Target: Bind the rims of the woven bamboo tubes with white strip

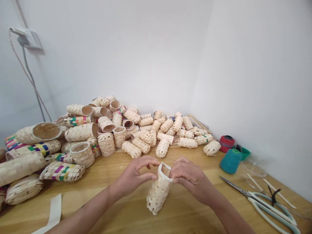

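Basket (159,193): one, left of the scissors (263,208); long axis tilted, mouth up, base slanting down and away from the scissors. Right hand (188,174): nearer scissors, pinching the white rim (164,176), basket to its left. Left hand (137,175): thumb and fingers parted, basket to its right; contact unclear.

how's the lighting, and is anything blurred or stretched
Head view: soft, even light, faint shadow beside the wall socket; head view: scissors look stretched toward the corner, likely lens distortion; head view: left hand and right hand slightly soft, weave readable on woven tube.
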`<state>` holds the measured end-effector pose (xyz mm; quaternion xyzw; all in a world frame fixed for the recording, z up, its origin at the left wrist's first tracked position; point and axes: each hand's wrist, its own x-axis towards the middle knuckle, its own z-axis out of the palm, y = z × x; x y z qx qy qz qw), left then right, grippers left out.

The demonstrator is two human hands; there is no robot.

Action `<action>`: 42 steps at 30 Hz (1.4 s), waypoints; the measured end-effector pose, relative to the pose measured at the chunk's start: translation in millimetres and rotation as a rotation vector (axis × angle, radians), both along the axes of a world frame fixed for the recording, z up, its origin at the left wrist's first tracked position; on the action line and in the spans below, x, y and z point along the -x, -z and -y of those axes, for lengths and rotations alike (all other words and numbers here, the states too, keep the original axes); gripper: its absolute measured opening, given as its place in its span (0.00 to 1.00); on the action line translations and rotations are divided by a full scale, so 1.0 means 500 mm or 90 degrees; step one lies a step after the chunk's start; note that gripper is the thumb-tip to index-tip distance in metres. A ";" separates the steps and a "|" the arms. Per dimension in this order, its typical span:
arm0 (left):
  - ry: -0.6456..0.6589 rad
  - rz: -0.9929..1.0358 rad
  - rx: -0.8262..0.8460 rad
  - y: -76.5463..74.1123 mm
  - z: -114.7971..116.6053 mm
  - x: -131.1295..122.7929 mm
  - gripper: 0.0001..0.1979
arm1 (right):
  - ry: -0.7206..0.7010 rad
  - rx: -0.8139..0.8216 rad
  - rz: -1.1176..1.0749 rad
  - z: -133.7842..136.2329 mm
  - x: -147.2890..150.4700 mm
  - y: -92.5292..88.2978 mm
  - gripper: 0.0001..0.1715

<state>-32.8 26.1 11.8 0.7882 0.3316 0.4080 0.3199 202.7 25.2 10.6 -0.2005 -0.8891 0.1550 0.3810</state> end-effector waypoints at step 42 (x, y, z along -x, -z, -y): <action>0.085 -0.182 -0.101 -0.002 0.015 0.000 0.14 | 0.012 -0.076 0.078 0.025 0.028 -0.010 0.07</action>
